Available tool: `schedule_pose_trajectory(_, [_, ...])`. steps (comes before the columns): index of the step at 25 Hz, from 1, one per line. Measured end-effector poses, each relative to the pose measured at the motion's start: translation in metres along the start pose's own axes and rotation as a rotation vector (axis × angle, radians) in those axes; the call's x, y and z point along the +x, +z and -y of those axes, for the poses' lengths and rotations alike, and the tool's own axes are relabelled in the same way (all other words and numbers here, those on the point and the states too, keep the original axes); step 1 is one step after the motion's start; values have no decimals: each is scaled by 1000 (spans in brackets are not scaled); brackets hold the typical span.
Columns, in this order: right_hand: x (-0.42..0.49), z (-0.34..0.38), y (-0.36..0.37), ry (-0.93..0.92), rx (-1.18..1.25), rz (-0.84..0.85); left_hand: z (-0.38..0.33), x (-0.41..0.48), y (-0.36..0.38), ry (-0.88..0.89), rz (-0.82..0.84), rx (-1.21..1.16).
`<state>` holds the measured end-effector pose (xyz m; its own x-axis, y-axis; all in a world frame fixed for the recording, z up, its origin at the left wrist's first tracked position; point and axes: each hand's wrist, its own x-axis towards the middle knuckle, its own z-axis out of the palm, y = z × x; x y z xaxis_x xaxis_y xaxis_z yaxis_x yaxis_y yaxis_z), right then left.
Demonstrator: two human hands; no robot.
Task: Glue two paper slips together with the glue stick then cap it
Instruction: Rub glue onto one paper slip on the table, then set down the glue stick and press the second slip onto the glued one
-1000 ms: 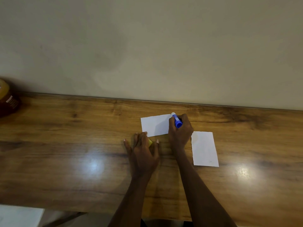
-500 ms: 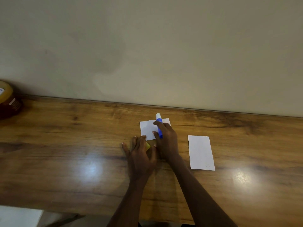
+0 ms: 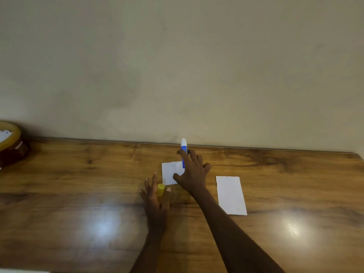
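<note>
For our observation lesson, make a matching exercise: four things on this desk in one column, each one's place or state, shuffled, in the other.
1. glue stick
2. yellow cap
3. right paper slip
4. tape roll

a. far left, by the wall
b. lying alone, untouched
c. held by the right hand, white tip up
d. between fingers of the left hand

Pairs: 1-c, 2-d, 3-b, 4-a

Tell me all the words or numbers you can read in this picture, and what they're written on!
No words or numbers can be read here.
Glue stick: a mark on the blue label, too blurred to read.
Brown tape roll: a pale label on its side, too small and blurred to read.
Two paper slips: no readable writing.
Yellow cap: plain.
</note>
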<state>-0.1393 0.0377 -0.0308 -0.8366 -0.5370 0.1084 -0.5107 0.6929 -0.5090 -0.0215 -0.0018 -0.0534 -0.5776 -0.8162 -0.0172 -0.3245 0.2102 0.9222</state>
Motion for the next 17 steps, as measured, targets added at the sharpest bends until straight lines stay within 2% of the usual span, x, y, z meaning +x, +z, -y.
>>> schedule_pose_trajectory(2, [-5,-3,-15,27,151,-90,-5,-1,1,1,-31,-28])
schedule_pose_trajectory(5, [-20,-28,-44,37,397,-313,-29,-10,22,56,-20,-2])
schedule_pose_trajectory(7, [-32,-56,-69,38,520,-416,-54,-22,50,145,35,-8])
schedule_pose_trajectory(10, [-49,-110,-111,211,670,-520,-92,-52,102,161,178,-44])
schedule_pose_trajectory(13, [-63,-164,-143,299,709,-550,-111,-80,154,197,315,-18])
schedule_pose_trajectory(17, [-77,-209,-155,351,744,-464,-106,-98,197,346,363,247])
